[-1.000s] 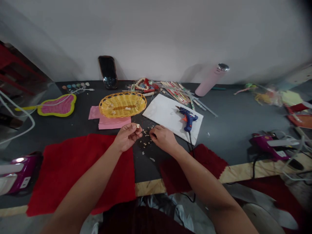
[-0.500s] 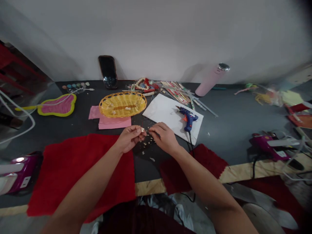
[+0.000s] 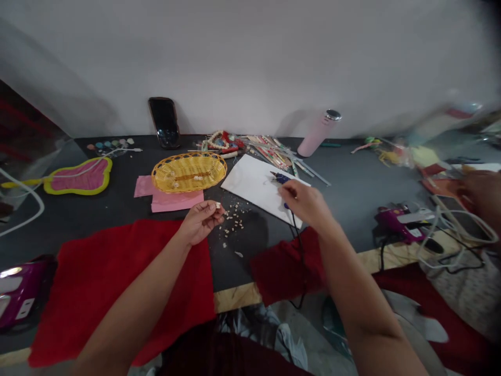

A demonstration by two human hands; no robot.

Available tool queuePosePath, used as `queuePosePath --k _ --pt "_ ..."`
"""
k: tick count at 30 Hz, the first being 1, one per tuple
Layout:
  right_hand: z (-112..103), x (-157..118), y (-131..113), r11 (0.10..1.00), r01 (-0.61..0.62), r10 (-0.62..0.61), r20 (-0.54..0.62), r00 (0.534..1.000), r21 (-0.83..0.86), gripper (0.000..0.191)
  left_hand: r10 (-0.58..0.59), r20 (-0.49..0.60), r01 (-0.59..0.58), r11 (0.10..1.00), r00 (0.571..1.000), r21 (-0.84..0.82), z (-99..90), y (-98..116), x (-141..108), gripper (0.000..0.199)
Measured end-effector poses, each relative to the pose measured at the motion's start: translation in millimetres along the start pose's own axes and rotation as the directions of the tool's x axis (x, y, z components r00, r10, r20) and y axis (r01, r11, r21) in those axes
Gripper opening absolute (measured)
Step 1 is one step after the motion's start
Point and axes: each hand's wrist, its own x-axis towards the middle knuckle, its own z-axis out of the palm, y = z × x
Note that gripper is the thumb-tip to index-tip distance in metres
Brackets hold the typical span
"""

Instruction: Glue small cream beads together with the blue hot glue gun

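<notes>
Between the fingertips of my left hand (image 3: 202, 221) is a small cream-coloured piece (image 3: 218, 206). Several similar loose pieces (image 3: 235, 223) lie scattered on the dark table just right of it. My right hand (image 3: 304, 202) is over the right part of a white board (image 3: 250, 183), at the blue glue gun (image 3: 280, 178), and covers most of it. Its fingers are bent, and whether they grip the gun is unclear. A yellow woven basket (image 3: 189, 172) with a few small pale pieces inside rests on pink sheets (image 3: 177, 201) behind my left hand.
Red cloth (image 3: 133, 271) covers the table's left front, with a smaller red cloth (image 3: 287, 266) at the front edge. A phone (image 3: 164, 122), patterned sticks (image 3: 270, 151) and a pink bottle (image 3: 319, 133) stand or lie along the wall. Another person's hand (image 3: 483, 193) is far right.
My right hand has moved right, away from my left hand, to the glue gun. My left hand still pinches the small piece. Another person's hand has come into view at the right.
</notes>
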Motion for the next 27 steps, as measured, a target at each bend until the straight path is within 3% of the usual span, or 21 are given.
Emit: queuePosePath --k 3,7,10,13,16,18,20,21,23,27 --pt "-10 7 21 0.933 -0.287 0.306 0.059 0.950 -0.216 0.052 0.001 0.020 -0.001 1.000 1.000 0.003 -1.6 -2 0 0.012" --pt "4 16 31 0.890 -0.358 0.417 0.187 0.890 -0.281 0.067 0.013 0.036 -0.013 1.000 0.999 -0.003 -4.5 -3 1 0.011" --pt "18 19 40 0.894 -0.389 0.430 0.179 0.885 -0.222 0.063 0.014 0.031 -0.014 1.000 0.999 -0.004 -6.1 -2 1 0.010" --pt "23 17 49 0.893 -0.439 0.449 0.097 0.888 -0.101 0.052 0.011 0.032 -0.011 1.000 0.999 -0.006 -6.3 -2 1 0.010" --pt "19 11 47 0.863 -0.436 0.460 -0.037 0.887 0.256 0.042 0.013 0.031 -0.013 1.000 0.999 -0.006 -5.3 -2 1 0.009" --pt "12 6 35 0.719 -0.313 0.464 -0.093 0.881 0.620 0.035 0.011 0.024 -0.011 1.000 1.000 0.000 -4.7 -3 2 0.009" --pt "4 1 16 0.467 -0.115 0.384 -0.083 0.920 0.877 0.027 0.010 0.017 -0.010 1.000 1.000 0.002 -4.3 -3 2 0.009" --pt "1 -2 5 0.339 -0.061 0.307 -0.050 0.950 0.939 0.025 0.010 0.015 -0.010 1.000 1.000 -0.001 -4.3 -3 2 0.009" --pt "-3 -7 -19 0.165 -0.087 0.152 0.062 0.986 0.982 0.023 0.014 0.010 -0.014 1.000 1.000 -0.010 -4.6 -4 2 0.009" --pt "11 -17 -51 0.073 -0.113 0.073 0.108 0.991 0.991 0.027 0.030 -0.012 -0.030 0.999 0.999 -0.024 -5.3 -4 2 0.009"
